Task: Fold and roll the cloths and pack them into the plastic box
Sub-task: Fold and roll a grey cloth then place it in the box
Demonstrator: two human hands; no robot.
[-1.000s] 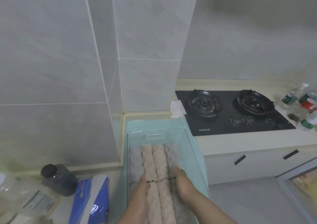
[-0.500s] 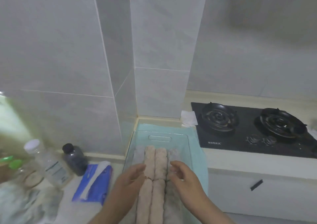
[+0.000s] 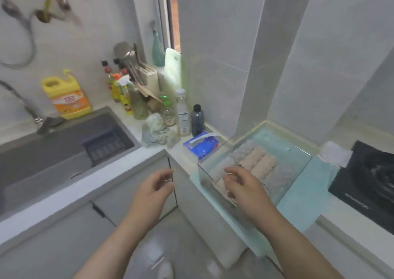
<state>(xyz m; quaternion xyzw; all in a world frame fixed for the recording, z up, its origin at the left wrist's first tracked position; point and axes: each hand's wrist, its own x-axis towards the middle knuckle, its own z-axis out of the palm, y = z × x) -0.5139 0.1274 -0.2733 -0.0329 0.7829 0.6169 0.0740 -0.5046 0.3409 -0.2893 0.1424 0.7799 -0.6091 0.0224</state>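
Observation:
A clear plastic box (image 3: 298, 163) stands on a light teal mat (image 3: 307, 195) on the counter. Several rolled cloths (image 3: 255, 161), beige and grey, lie side by side in it. My right hand (image 3: 245, 187) hovers over the near end of the box with loosely curled fingers and holds nothing. My left hand (image 3: 155, 189) hangs in the air left of the box, in front of the cabinet corner, fingers relaxed and empty. A crumpled pale cloth (image 3: 155, 132) lies on the counter by the bottles.
A sink (image 3: 53, 150) lies to the left, with a yellow detergent jug (image 3: 68, 97) behind it. Bottles (image 3: 183, 112) and a blue tissue pack (image 3: 202, 145) crowd the corner. A black gas hob (image 3: 366, 180) is on the right.
Both hands have lifted off the rolled cloths and drawn back; the left hand has moved left, away from the box. The view has swung left, showing the sink.

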